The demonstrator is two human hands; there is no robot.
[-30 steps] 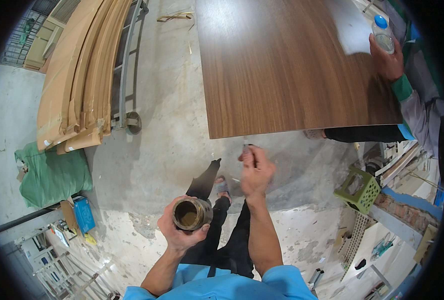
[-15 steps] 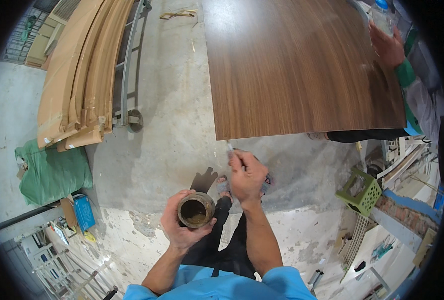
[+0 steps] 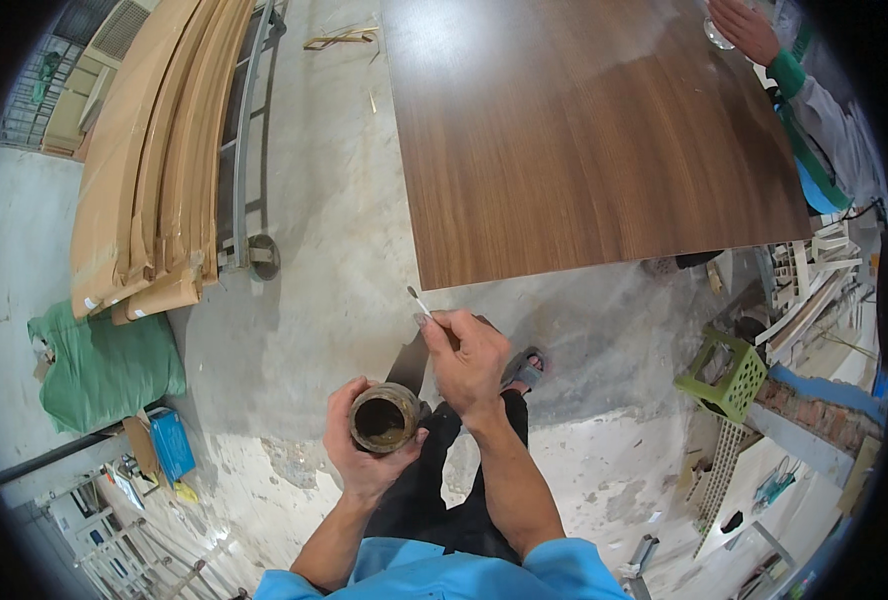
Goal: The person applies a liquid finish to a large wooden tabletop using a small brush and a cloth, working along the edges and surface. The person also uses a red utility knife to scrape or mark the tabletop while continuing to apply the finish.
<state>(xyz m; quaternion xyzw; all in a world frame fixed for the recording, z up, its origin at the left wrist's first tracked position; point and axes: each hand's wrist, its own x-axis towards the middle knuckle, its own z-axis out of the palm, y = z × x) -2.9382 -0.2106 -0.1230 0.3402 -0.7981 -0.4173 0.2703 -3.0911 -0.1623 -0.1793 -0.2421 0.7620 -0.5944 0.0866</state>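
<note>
My left hand (image 3: 362,455) grips a small round open can (image 3: 384,418) with dark brownish stuff inside, held at waist height. Just right of it, my right hand (image 3: 471,362) pinches a thin stick-like tool (image 3: 420,303) whose tip points up toward the near edge of a large walnut-coloured wood panel (image 3: 584,130). The tool is apart from the panel. At the panel's far right corner another person's hand (image 3: 744,28) rests beside a small clear container (image 3: 716,34). My dark trousers and a sandalled foot show below my hands.
Long light-brown boards (image 3: 144,170) lean on a metal rack at the left. A green cloth bundle (image 3: 104,365) and a blue box (image 3: 172,443) lie below them. A green plastic crate (image 3: 724,372) and wood scraps sit at the right. Stained concrete floor lies underfoot.
My right hand has dropped and drawn in closer to the can, still pinching the tool. The panel now sits higher and nearer in view, and the other person's hand has shifted up along the far edge.
</note>
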